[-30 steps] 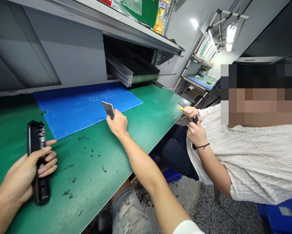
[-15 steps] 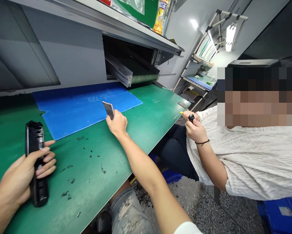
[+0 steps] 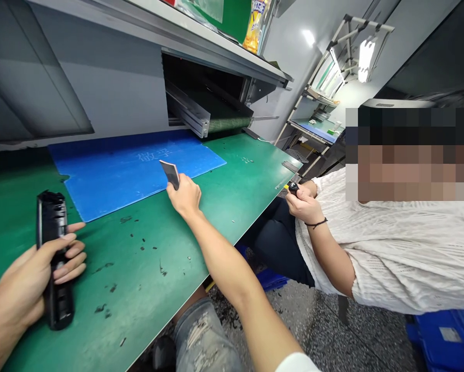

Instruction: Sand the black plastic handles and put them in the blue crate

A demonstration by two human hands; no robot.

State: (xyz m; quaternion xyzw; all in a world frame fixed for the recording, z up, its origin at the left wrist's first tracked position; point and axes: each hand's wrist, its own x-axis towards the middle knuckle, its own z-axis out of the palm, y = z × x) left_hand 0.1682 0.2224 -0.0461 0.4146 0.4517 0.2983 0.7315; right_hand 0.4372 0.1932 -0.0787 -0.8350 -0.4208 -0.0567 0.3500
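On the left, my left hand (image 3: 42,263) is wrapped round a long black plastic housing (image 3: 49,219), held upright just over the green table (image 3: 150,305). Its upper end looks ragged and its surface is glossy; the index finger points out to the right. My right hand (image 3: 186,196) reaches across to the blue sheet's (image 3: 108,181) near edge. Between its thumb and fingers it pinches a small flat dark grey strip (image 3: 170,174) with a pale pinkish edge. What the strip is made of I cannot tell. The two held things are well apart.
Black scraps (image 3: 100,308) lie scattered over the table. Beyond the sheet, a conveyor belt (image 3: 228,124) comes out of a wall opening below a shelf (image 3: 147,36). A co-worker (image 3: 402,248) sits at right, holding a small black object (image 3: 293,188). Blue crates (image 3: 449,330) stand lower right.
Both my hands have shifted very slightly left in view, still holding the same things. The co-worker's hands have moved a little left and come closer together.
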